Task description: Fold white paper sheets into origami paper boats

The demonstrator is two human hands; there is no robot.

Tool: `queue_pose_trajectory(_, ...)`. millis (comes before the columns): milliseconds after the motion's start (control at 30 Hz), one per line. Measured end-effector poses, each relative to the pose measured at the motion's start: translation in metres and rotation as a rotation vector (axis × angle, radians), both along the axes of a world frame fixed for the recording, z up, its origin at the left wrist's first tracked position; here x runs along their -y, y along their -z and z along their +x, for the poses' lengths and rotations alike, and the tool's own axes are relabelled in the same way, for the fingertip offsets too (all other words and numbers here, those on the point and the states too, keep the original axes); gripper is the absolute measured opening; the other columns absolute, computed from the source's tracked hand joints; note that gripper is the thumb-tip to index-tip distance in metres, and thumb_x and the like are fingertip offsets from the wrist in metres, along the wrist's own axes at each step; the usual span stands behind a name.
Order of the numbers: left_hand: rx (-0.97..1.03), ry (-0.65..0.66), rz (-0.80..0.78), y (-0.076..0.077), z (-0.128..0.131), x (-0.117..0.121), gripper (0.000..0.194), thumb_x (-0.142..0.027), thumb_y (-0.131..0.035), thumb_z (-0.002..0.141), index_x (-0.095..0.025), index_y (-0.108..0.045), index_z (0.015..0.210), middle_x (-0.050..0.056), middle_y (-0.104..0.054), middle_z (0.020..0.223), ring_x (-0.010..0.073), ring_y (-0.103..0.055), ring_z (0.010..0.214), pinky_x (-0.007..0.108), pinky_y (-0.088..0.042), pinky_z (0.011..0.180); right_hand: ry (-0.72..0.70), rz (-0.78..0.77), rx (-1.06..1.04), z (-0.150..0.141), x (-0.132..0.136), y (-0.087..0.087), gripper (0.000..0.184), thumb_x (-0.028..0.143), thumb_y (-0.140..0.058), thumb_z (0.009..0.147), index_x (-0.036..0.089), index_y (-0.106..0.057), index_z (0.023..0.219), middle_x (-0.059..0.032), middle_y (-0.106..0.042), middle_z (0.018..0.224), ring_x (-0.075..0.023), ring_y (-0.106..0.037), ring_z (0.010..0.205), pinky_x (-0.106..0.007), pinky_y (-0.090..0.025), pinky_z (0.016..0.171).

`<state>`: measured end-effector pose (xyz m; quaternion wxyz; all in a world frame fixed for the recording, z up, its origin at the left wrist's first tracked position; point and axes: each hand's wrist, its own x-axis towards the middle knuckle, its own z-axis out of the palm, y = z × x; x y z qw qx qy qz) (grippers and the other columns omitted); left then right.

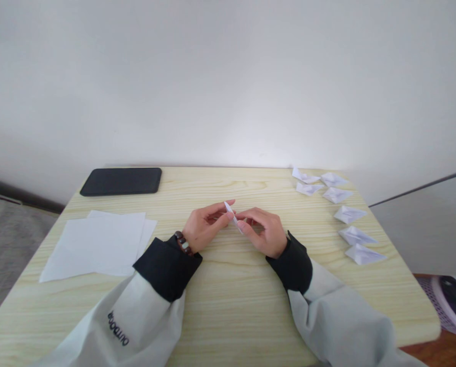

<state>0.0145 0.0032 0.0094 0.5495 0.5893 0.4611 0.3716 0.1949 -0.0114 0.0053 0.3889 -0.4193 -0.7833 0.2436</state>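
Note:
A small piece of folded white paper (pixel 233 216) is held up above the middle of the table, seen nearly edge-on. My left hand (pixel 208 224) pinches its upper left part between thumb and fingers. On the lower right part, the thumb and index finger of my right hand (pixel 264 230) close around it. Along the right side of the table stand several folded white paper boats (pixel 350 214). To the left of my hands lie a few flat sheets of white paper (pixel 98 242), overlapping one another.
A black phone (pixel 121 181) lies at the table's back left corner. The pale wood-grain table (pixel 231 316) meets a white wall (pixel 228 81) at its far edge. Below the right edge, a lilac basket (pixel 439 303) with dark contents stands on the floor.

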Motion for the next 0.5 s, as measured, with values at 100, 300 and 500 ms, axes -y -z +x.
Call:
queue_pose_trajectory(100, 0.039, 0.022, -0.023, 0.0001, -0.0006, -0.0001, 0.056, -0.045, -0.064, 0.072, -0.012, -0.059, 0.117, 0.010, -0.070, 0.098, 0.0213, -0.066, 0.087, 0.031, -0.054, 0.076, -0.003, -0.021, -0.002, -0.0002, -0.0005, 0.0014, 0.017, 0.028, -0.054, 0.084, 0.020, -0.065, 0.093, -0.0037, -0.069, 0.084, -0.0122, -0.061, 0.067, -0.025, -0.047, 0.065)
queue_pose_trajectory(300, 0.043, 0.033, -0.026, -0.0014, -0.0025, -0.0006, 0.045, -0.043, -0.066, 0.070, -0.012, -0.066, 0.103, 0.012, -0.067, 0.107, 0.0208, -0.065, 0.085, 0.031, -0.055, 0.075, -0.009, -0.046, -0.034, 0.0003, -0.0011, 0.0042, 0.018, 0.027, -0.055, 0.083, 0.019, -0.066, 0.095, -0.0039, -0.070, 0.087, -0.0134, -0.063, 0.071, -0.026, -0.049, 0.067)
queue_pose_trajectory(500, 0.062, 0.052, -0.020, -0.0002, -0.0037, -0.0014, 0.039, -0.041, -0.066, 0.071, -0.013, -0.067, 0.099, 0.011, -0.065, 0.111, 0.0216, -0.063, 0.094, 0.031, -0.052, 0.083, 0.033, -0.040, -0.032, -0.0007, 0.0006, 0.0048, 0.016, 0.026, -0.056, 0.082, 0.020, -0.065, 0.093, -0.0037, -0.072, 0.085, -0.0141, -0.066, 0.072, -0.025, -0.051, 0.069)
